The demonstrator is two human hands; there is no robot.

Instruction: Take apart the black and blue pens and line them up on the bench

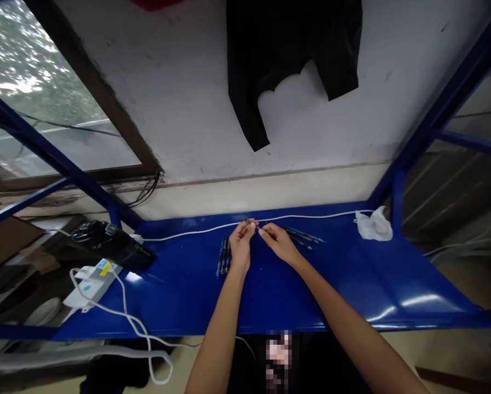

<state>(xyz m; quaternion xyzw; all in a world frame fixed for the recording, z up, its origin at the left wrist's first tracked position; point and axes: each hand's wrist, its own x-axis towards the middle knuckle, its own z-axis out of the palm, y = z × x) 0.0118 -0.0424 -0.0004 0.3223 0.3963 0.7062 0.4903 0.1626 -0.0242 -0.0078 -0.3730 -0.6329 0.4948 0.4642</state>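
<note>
Over the blue tabletop (278, 295), my left hand (241, 241) is closed on a thin, dark pen (247, 220). My right hand (279, 241) pinches the near end of the same pen, its thumb and forefinger just right of my left fingertips. Fine details of the pen are too small to make out. Several blue and black pens (222, 257) lie side by side left of my left hand, partly covered by it. Another loose group of pens (307, 235) lies behind and right of my right hand.
A black bottle (114, 243) and a white power strip (92, 282) with a looping white cable (124, 312) occupy the left end. Crumpled white plastic (374, 224) lies at the back right. Blue frame posts (397, 202) rise at the sides; a dark garment (294, 44) hangs on the wall.
</note>
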